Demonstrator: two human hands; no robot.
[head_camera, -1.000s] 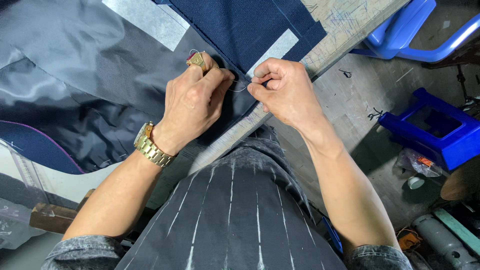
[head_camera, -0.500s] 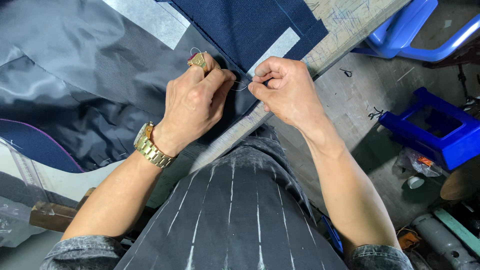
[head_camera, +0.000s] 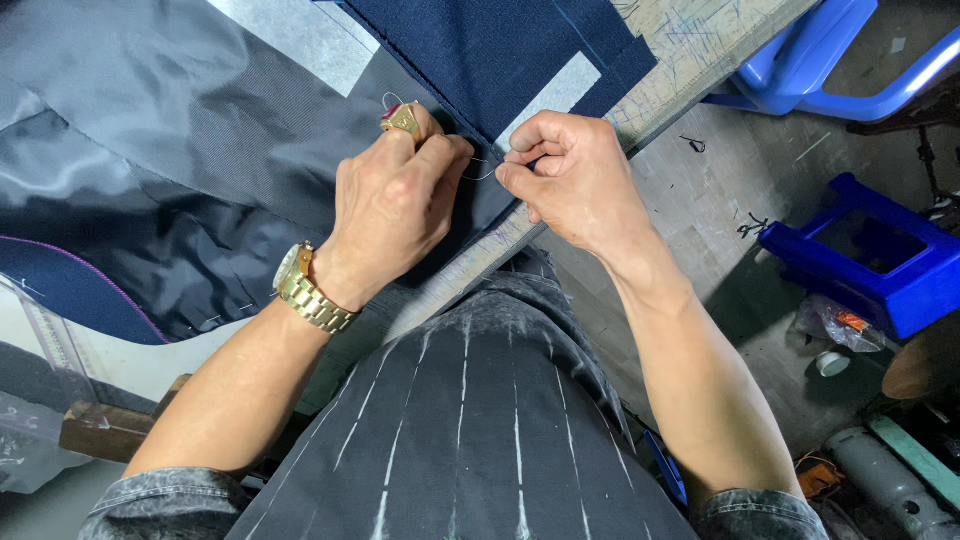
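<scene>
Both hands stay put at upper centre: left hand (head_camera: 395, 200) pinching navy fabric (head_camera: 500, 50), right hand (head_camera: 570, 175) closed on thread (head_camera: 482, 172).

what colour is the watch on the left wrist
Gold: the watch on the left hand shows clearly in the head view.

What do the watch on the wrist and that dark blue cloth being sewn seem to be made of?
The gold-coloured wristwatch looks like polished metal: shiny linked band. The dark navy cloth looks like matte woven suiting, perhaps wool. The grey lining beside it has a satin-like sheen.
</scene>
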